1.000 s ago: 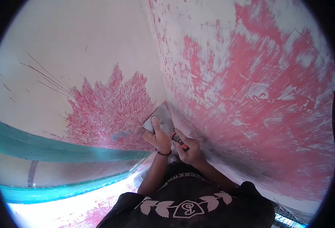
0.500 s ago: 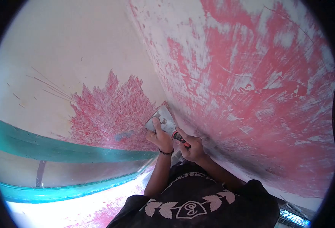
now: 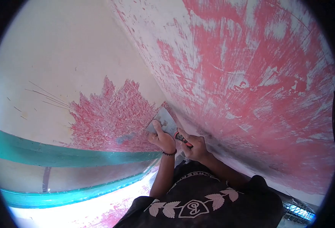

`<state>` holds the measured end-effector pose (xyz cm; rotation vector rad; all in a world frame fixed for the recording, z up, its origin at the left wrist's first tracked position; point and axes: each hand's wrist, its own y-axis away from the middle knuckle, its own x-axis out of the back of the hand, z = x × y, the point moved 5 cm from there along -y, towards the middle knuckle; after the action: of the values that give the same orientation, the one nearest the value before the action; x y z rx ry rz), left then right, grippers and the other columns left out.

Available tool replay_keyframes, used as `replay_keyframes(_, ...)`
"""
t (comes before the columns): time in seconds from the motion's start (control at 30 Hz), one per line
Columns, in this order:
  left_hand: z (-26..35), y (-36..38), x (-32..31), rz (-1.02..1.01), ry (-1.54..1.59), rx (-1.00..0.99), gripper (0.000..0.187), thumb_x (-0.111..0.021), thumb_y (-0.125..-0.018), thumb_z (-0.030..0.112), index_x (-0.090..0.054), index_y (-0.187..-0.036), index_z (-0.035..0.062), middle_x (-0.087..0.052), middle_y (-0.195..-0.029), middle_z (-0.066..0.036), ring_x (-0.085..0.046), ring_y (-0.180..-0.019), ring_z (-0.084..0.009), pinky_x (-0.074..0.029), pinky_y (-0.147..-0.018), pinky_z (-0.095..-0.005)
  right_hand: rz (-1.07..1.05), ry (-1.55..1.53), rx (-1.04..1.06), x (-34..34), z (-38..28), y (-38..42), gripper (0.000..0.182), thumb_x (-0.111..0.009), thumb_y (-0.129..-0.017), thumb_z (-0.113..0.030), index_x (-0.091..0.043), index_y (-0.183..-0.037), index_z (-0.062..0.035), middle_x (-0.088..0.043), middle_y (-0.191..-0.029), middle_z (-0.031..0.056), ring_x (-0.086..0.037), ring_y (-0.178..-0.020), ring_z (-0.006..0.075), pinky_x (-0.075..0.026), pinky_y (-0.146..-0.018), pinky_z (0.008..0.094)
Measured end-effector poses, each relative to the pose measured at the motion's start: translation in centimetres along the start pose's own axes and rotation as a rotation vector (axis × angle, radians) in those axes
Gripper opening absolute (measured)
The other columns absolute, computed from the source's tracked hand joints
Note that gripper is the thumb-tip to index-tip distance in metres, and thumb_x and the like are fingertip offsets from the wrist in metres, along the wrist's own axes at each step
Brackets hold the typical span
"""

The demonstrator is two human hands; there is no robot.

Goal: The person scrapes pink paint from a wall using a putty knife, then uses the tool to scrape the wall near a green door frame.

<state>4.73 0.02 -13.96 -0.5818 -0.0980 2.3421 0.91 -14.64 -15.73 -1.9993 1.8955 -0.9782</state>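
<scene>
A wide putty knife lies in the wall corner, its metal blade (image 3: 167, 121) against the left wall beside a patch of rough pink scraped wall (image 3: 114, 114). My right hand (image 3: 196, 147) is wrapped round its black and red handle (image 3: 183, 140). My left hand (image 3: 163, 140), with a dark beaded bracelet (image 3: 169, 153) at the wrist, grips the blade, thumb pressed on its upper face and the other fingers partly hidden. The blade's far edge meets the wall near the corner line.
On the right rises a wall (image 3: 243, 91) streaked pink and white. Unscraped cream paint (image 3: 68, 49) covers the upper left wall. A teal band (image 3: 61, 154) runs along the opening at lower left, with a second teal ledge (image 3: 76, 197) beneath. A metal lattice (image 3: 298, 209) shows at lower right.
The view has shifted slightly, so the walls appear a little lower and to the left. Both hands keep their hold on the putty knife, which stays near the same spot in the corner.
</scene>
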Motion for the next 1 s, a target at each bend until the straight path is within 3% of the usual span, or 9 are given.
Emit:
replay_keyframes(0.13,0.9,-0.5,-0.3,-0.021,-0.013,0.026,0.035,-0.062,-0.104,0.024,-0.069,-0.086,-0.0054,-0.068,-0.082,-0.002,-0.055,-0.069,-0.0081,-0.044,-0.061,-0.0267,-0.061,-0.009,-0.119,0.3,-1.3,-0.6,0.055,-0.069,-0.086,-0.007,-0.058,-0.139,0.0013,-0.073,-0.090,0.0218,-0.073,-0.072,0.0322,-0.058,-0.069,0.0386)
replay_keyframes(0.33,1.5,0.0,-1.1,-0.002,0.015,0.048,0.037,-0.063,-0.103,0.026,-0.069,-0.086,-0.0061,-0.068,-0.081,-0.003,-0.056,-0.068,-0.0088,-0.044,-0.060,-0.0268,0.024,0.007,0.038,0.3,-0.4,-0.6,0.052,-0.069,-0.087,-0.008,-0.060,-0.137,0.0026,-0.071,-0.082,0.0206,-0.071,-0.067,0.0313,-0.056,-0.065,0.0398)
replay_keyframes(0.5,0.3,-0.7,0.3,-0.037,-0.121,-0.064,0.037,-0.062,-0.104,0.025,-0.068,-0.085,-0.0055,-0.067,-0.081,-0.003,-0.057,-0.068,-0.0093,-0.045,-0.060,-0.0272,-0.036,-0.010,-0.060,0.2,-0.6,-0.3,0.051,-0.068,-0.087,-0.008,-0.060,-0.136,0.0032,-0.071,-0.082,0.0204,-0.070,-0.067,0.0312,-0.056,-0.065,0.0408)
replay_keyframes(0.7,2.2,-0.6,-1.2,-0.013,0.015,0.114,0.038,-0.061,-0.105,0.026,-0.066,-0.083,-0.0039,-0.065,-0.079,-0.001,-0.055,-0.068,-0.0090,-0.045,-0.060,-0.0275,0.003,-0.016,-0.012,0.1,-1.3,-0.8,0.052,-0.069,-0.087,-0.008,-0.059,-0.137,0.0030,-0.070,-0.081,0.0207,-0.071,-0.067,0.0317,-0.056,-0.063,0.0398)
replay_keyframes(0.8,0.5,-0.7,-0.1,0.008,-0.047,-0.037,0.038,-0.060,-0.105,0.026,-0.066,-0.082,-0.0035,-0.065,-0.079,-0.001,-0.055,-0.067,-0.0090,-0.045,-0.060,-0.0277,-0.014,-0.003,-0.009,0.3,-0.4,-0.5,0.052,-0.069,-0.087,-0.008,-0.059,-0.137,0.0021,-0.070,-0.081,0.0204,-0.071,-0.067,0.0318,-0.056,-0.063,0.0392)
replay_keyframes(0.93,0.9,-0.5,-0.3,-0.020,-0.040,0.020,0.038,-0.061,-0.105,0.028,-0.066,-0.083,-0.0023,-0.065,-0.079,-0.001,-0.055,-0.068,-0.0088,-0.045,-0.062,-0.0275,0.034,-0.005,0.056,0.1,-0.1,-0.9,0.052,-0.069,-0.088,-0.008,-0.060,-0.137,0.0014,-0.070,-0.078,0.0186,-0.070,-0.065,0.0310,-0.055,-0.063,0.0388)
replay_keyframes(1.0,1.8,-0.9,-0.6,-0.019,-0.062,0.046,0.040,-0.062,-0.104,0.033,-0.066,-0.083,-0.0009,-0.065,-0.080,-0.001,-0.056,-0.070,-0.0086,-0.046,-0.063,-0.0276,0.017,-0.007,-0.008,0.1,-1.0,-0.6,0.052,-0.070,-0.088,-0.009,-0.059,-0.137,0.0020,-0.070,-0.077,0.0183,-0.069,-0.064,0.0305,-0.055,-0.063,0.0386)
